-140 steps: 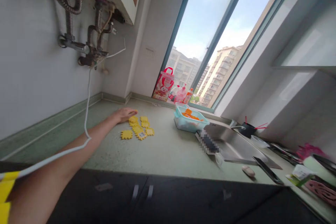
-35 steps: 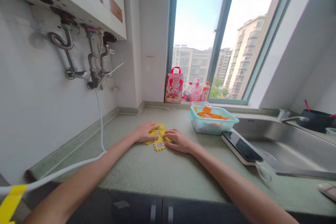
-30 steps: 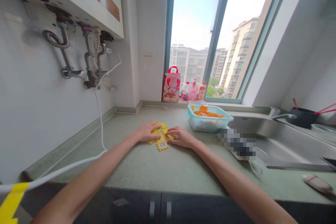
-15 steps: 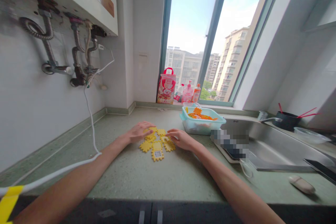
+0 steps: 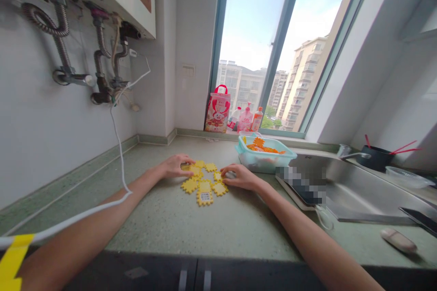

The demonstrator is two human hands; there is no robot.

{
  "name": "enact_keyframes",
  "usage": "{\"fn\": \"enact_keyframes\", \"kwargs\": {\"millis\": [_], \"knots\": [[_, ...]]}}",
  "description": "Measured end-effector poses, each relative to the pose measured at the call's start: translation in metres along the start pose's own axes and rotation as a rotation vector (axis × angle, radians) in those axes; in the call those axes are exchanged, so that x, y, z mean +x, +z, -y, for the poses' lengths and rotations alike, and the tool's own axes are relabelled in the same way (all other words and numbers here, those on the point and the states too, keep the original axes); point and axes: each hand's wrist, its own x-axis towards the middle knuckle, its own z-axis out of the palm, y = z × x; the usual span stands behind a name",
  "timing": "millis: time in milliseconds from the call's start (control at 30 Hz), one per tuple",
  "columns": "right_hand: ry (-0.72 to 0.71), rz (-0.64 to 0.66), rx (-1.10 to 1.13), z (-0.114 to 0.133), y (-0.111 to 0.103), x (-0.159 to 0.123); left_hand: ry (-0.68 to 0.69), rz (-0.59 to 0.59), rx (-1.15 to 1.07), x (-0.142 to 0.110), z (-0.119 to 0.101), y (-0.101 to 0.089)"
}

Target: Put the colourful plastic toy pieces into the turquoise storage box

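On the counter, several yellow interlocking tiles [image 5: 204,185] with notched edges lie in a rough ring; the front one carries a black-and-white printed label. My left hand [image 5: 175,167] is at the ring's left side, its thumb and fingers closed about the edge of a yellow tile [image 5: 195,172]. At the right side my right hand [image 5: 241,177] has its fingertips closed at a small yellow tile [image 5: 217,176]. Part of each held edge is hidden by the fingers.
Behind my right hand stands a light-blue tub [image 5: 264,159] of orange pieces. A phone [image 5: 302,188] lies beside the sink [image 5: 344,191]. A computer mouse [image 5: 398,240] is at front right. A white cable [image 5: 119,150] crosses my left forearm. Bottles and a pink bag [image 5: 217,111] stand by the window.
My left hand has drawn back slightly to the left, its fingers now at the tile's edge. My right hand has turned a little at the right tiles. The view has shifted slightly.
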Motion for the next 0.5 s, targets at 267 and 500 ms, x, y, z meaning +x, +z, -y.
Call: {"fn": "enact_keyframes", "kwargs": {"millis": [267,500], "knots": [[0.041,-0.137,0.044,-0.019,0.010,0.001,-0.024,-0.013,0.138,0.000,-0.010,-0.004],[0.016,-0.329,0.131,-0.037,0.031,0.029,-0.009,-0.014,0.109,0.000,-0.016,-0.004]]}}
